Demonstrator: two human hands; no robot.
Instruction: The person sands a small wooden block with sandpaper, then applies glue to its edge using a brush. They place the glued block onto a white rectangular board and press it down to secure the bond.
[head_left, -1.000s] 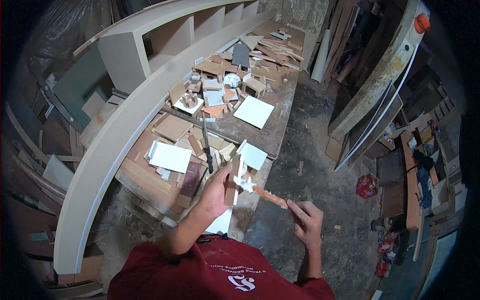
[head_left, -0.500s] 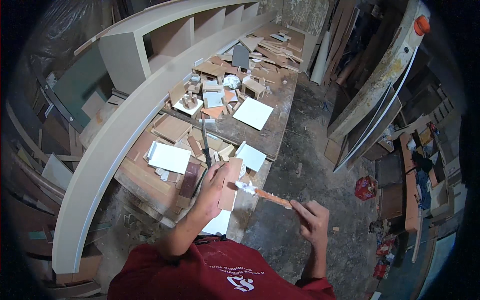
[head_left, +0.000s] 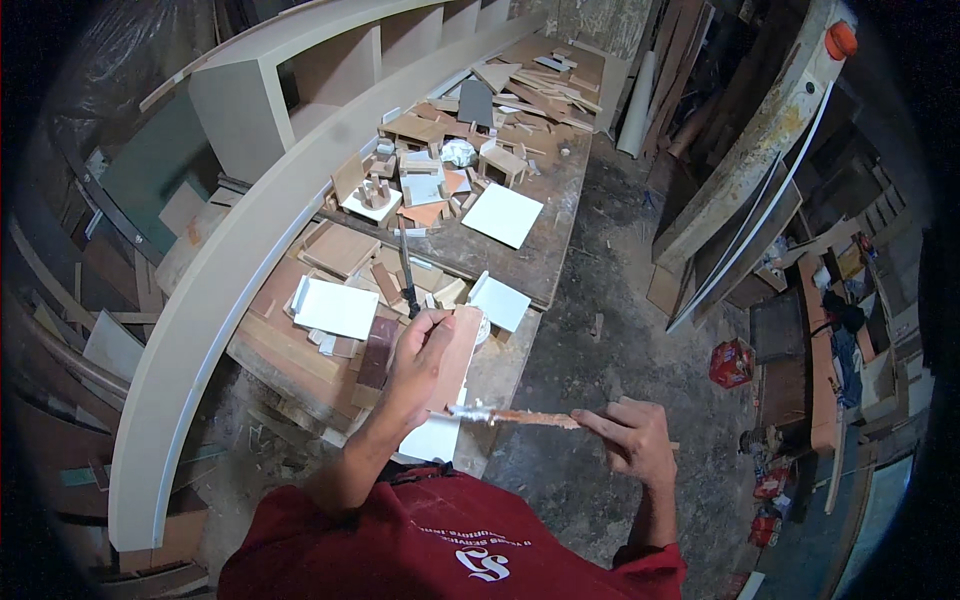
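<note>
A long worktop [head_left: 540, 262] is carrying scattered wood offcuts [head_left: 338, 248], two white square panels [head_left: 503, 214] and a dark chisel [head_left: 406, 272]. A curved pale shelf unit [head_left: 215, 290] is running along its left. A red box [head_left: 731, 362] is sitting on the dusty floor [head_left: 610, 350] well apart.

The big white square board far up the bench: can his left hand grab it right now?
Probably not: the left hand already holds a brown wood piece, and the white square board lies well beyond it.
</note>
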